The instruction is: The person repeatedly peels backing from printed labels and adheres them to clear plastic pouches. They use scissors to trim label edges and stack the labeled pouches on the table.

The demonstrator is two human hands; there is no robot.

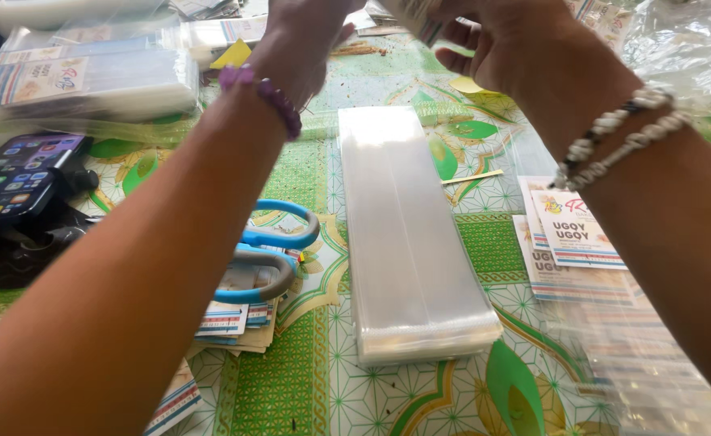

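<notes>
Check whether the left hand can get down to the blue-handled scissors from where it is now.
Probably yes. The left hand is raised at the far side of the table, and the scissors lie uncovered on a pile of cards below its forearm; nothing rests on the handles.

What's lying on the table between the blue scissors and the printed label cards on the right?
In the head view, a tall stack of clear plastic sleeves lies between the blue scissors and the printed label cards, on the green patterned tablecloth.
</notes>
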